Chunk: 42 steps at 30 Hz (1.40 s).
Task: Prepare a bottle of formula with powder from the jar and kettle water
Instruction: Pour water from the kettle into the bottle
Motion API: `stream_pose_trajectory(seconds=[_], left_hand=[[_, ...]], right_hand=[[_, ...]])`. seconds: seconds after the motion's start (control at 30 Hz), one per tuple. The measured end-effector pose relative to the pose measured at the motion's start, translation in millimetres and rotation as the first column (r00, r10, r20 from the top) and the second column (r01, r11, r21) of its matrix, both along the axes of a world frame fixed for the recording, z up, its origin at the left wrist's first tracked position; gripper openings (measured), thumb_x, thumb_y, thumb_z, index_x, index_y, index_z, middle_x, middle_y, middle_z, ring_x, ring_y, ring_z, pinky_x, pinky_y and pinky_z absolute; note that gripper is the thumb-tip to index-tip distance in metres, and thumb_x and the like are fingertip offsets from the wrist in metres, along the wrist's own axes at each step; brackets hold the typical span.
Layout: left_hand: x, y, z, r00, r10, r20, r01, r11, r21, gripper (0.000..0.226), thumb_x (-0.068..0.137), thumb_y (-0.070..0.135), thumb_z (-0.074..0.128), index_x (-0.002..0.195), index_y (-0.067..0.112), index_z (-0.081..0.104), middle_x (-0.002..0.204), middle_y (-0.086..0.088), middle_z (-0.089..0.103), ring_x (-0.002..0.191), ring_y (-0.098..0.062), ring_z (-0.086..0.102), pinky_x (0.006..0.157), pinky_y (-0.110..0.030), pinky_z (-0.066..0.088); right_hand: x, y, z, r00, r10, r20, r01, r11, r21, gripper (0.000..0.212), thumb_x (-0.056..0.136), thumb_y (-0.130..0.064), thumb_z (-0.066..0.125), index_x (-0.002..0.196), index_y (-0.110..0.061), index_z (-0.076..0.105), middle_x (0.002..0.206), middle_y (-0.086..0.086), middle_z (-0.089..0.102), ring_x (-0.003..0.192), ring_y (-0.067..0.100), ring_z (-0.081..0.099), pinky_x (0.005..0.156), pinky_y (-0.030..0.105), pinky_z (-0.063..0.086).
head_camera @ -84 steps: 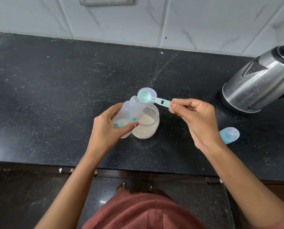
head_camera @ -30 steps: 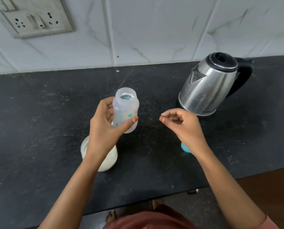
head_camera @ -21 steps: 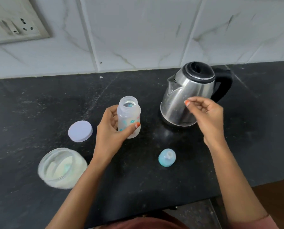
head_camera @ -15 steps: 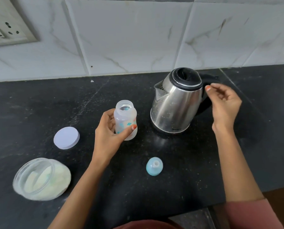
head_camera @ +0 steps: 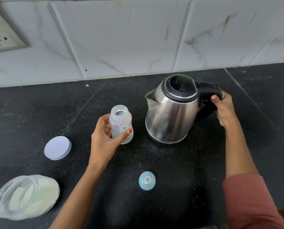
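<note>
My left hand (head_camera: 105,138) grips a small clear baby bottle (head_camera: 121,123) with blue prints, upright and uncapped, on the black counter (head_camera: 30,113). Just to its right stands a steel kettle (head_camera: 171,111) with a black lid, its spout facing the bottle. My right hand (head_camera: 224,109) is curled round the kettle's black handle (head_camera: 209,91). The open glass jar (head_camera: 25,195) of pale powder sits at the near left. Its white lid (head_camera: 57,147) lies flat beyond it. The blue bottle cap (head_camera: 147,180) lies on the counter near the front.
A white marble-tiled wall (head_camera: 138,38) backs the counter, with a socket plate (head_camera: 0,35) at the upper left. The counter's front edge runs along the bottom of the view.
The scoop has left my right hand, which moved right to the kettle and closed round its handle. My left hand set the bottle upright beside the kettle. The view shifted right.
</note>
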<state>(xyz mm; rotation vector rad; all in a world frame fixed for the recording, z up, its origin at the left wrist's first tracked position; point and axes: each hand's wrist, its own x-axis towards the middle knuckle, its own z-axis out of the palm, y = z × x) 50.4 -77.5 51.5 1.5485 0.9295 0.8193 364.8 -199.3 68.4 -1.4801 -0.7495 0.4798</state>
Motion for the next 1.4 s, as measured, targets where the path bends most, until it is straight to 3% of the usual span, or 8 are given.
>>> stream_pose_trajectory(seconds=[0.13,0.6,0.7,0.83,1.0,1.1,1.3,1.4], left_hand=[[-1.9,3.8,-2.9,1.0,0.027,0.004,-0.027,1.0,0.006,0.056,0.056,0.032,0.077,0.103,0.038,0.049,0.114,0.007,0.061,0.106,-0.01,0.06,0.088,-0.036,0.051],[-19.2,12.1,-8.4,0.999,0.05,-0.017,-0.05,0.998,0.041,0.055,0.062,0.018,0.08,0.1,0.04,0.048,0.106,0.02,0.059,0.099,0.003,0.06,0.081,-0.022,0.048],[-26.7,11.0,-13.9,0.998,0.046,-0.038,-0.043,0.997,0.063,0.057,0.065,0.011,0.08,0.099,0.042,0.045,0.104,0.024,0.057,0.097,0.01,0.057,0.08,-0.018,0.045],[-39.1,9.5,-25.6,0.997,0.052,-0.049,-0.051,0.998,0.04,0.058,0.065,0.009,0.08,0.108,0.031,0.047,0.108,0.021,0.057,0.106,-0.004,0.057,0.09,-0.029,0.048],[-52.4,8.5,-35.4,0.993,0.08,-0.083,-0.074,0.995,0.068,0.06,0.066,0.01,0.08,0.107,0.041,0.048,0.107,0.022,0.055,0.103,-0.001,0.055,0.09,-0.024,0.045],[-60.0,8.4,-44.1,0.99,0.094,-0.106,-0.085,0.992,0.089,0.059,0.065,0.011,0.081,0.109,0.035,0.05,0.107,0.016,0.056,0.104,-0.008,0.055,0.09,-0.025,0.044],[-73.7,11.5,-52.7,0.984,0.066,-0.164,-0.049,0.993,0.103,0.06,0.065,0.013,0.081,0.115,0.026,0.053,0.112,0.009,0.057,0.104,-0.006,0.051,0.085,-0.012,0.037],[-79.0,14.2,-50.1,0.982,0.063,-0.179,-0.043,0.993,0.113,0.057,0.065,0.011,0.081,0.112,0.028,0.053,0.107,0.016,0.053,0.097,-0.001,0.048,0.078,0.001,0.034]], right_hand=[[4.2,6.1,-3.0,0.997,0.048,-0.052,-0.044,0.996,0.076,0.045,0.043,-0.07,0.075,0.069,-0.033,0.071,0.058,-0.016,0.066,0.058,-0.002,0.058,0.06,0.014,0.047],[-37.1,8.2,11.1,0.999,-0.016,-0.044,0.024,0.982,0.188,0.039,0.04,-0.068,0.076,0.058,-0.034,0.069,0.048,-0.018,0.06,0.044,-0.003,0.05,0.042,0.009,0.036],[-52.5,10.4,23.0,1.0,0.003,0.026,-0.008,0.981,0.195,0.035,0.044,-0.066,0.076,0.061,-0.036,0.07,0.049,-0.019,0.061,0.043,-0.002,0.05,0.041,0.009,0.036],[-72.1,12.4,38.2,0.994,0.054,0.098,-0.072,0.979,0.191,0.034,0.047,-0.062,0.077,0.069,-0.036,0.072,0.054,-0.021,0.063,0.049,-0.003,0.055,0.046,0.008,0.039],[-93.8,13.1,52.2,0.976,0.122,0.182,-0.147,0.981,0.129,0.032,0.049,-0.061,0.076,0.071,-0.039,0.072,0.06,-0.025,0.066,0.056,-0.007,0.058,0.054,0.006,0.041],[-104.1,15.1,60.5,0.962,0.148,0.231,-0.169,0.983,0.075,0.034,0.047,-0.063,0.076,0.073,-0.043,0.071,0.064,-0.027,0.067,0.06,-0.007,0.06,0.056,0.007,0.043],[-125.8,24.1,79.6,0.921,0.198,0.337,-0.201,0.979,-0.027,0.032,0.045,-0.066,0.074,0.072,-0.049,0.068,0.067,-0.032,0.065,0.063,-0.01,0.06,0.059,0.007,0.045],[-133.8,28.2,84.9,0.906,0.205,0.37,-0.193,0.979,-0.072,0.035,0.044,-0.07,0.073,0.071,-0.049,0.068,0.065,-0.031,0.065,0.061,-0.008,0.058,0.057,0.009,0.043]])
